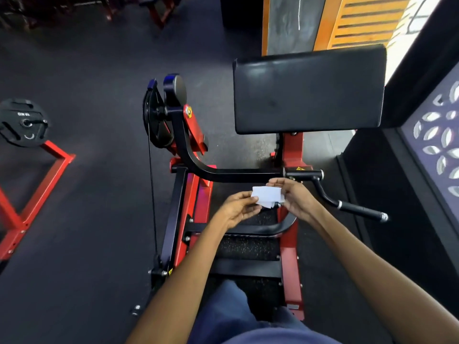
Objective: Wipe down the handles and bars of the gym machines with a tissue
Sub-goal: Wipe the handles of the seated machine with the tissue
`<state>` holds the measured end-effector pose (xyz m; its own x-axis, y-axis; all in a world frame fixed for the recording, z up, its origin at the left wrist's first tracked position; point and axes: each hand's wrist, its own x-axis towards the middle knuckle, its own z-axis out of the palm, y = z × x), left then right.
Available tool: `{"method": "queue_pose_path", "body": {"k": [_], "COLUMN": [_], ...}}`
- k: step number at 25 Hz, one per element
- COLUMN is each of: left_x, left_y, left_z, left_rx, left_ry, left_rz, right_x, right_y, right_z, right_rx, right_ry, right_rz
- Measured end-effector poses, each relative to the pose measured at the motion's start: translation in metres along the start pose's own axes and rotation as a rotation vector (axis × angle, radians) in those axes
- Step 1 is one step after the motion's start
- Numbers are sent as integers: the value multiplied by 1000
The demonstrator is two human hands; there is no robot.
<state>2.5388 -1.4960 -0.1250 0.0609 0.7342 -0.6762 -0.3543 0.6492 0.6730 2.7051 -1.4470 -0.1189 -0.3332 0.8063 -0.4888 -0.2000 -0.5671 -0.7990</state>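
A folded white tissue (267,196) is held between both hands just below the machine's black crossbar (238,175). My left hand (239,208) pinches its left edge. My right hand (293,197) pinches its right edge from above. To the right, a black cranked handle (357,209) with a chrome end cap sticks out from the bar's end, apart from both hands. The curved black arm (182,140) rises from the crossbar to a pulley wheel (155,117).
A large black arm pad (308,93) stands above the bar on a red post (293,150). Red frame rails (290,269) run toward me. A weight plate (22,122) on a red rack sits at the left. A dark wall panel (432,150) is close on the right.
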Motion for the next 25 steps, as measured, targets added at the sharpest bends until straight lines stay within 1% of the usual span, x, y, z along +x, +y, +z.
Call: {"method": "queue_pose_path", "body": {"k": [2, 4, 6, 8, 9, 11, 13, 14, 15, 16, 18, 20, 21, 23, 25], "left_x": [13, 26, 44, 64, 74, 99, 122, 135, 149, 163, 199, 237, 253, 289, 321], "left_y": [2, 2, 4, 4, 4, 4, 4, 3, 0, -2, -5, -4, -1, 3, 4], "left_z": [-11, -20, -30, -44, -50, -67, -86, -96, -106, -115, -126, -126, -124, -115, -105], "left_rx": [7, 4, 31, 118, 199, 441, 741, 886, 1024, 1154, 1383, 1536, 1580, 1641, 1698], "left_ry": [-14, -16, 6, 6, -3, 14, 103, 135, 134, 109, 43, 3, -8, -44, -108], "left_rz": [-6, -4, 11, 35, 48, 100, 225, 305, 381, 447, 551, 649, 699, 805, 892], "right_x": [7, 16, 33, 51, 58, 74, 87, 94, 100, 103, 110, 119, 127, 152, 176], "right_y": [3, 9, 18, 32, 38, 48, 61, 70, 80, 90, 110, 125, 132, 149, 168], "right_z": [3, 9, 17, 23, 26, 27, 21, 17, 14, 11, 6, 4, 1, -17, -42], "right_rx": [141, 127, -47, -260, -307, -310, -314, -328, -365, -437, -599, -680, -722, -864, -1125], "right_ry": [6, 40, 67, 98, 161, 355, 562, 645, 701, 736, 753, 759, 766, 766, 693], "right_rz": [32, 56, 102, 166, 188, 176, 150, 141, 136, 147, 172, 157, 105, -69, -188]}}
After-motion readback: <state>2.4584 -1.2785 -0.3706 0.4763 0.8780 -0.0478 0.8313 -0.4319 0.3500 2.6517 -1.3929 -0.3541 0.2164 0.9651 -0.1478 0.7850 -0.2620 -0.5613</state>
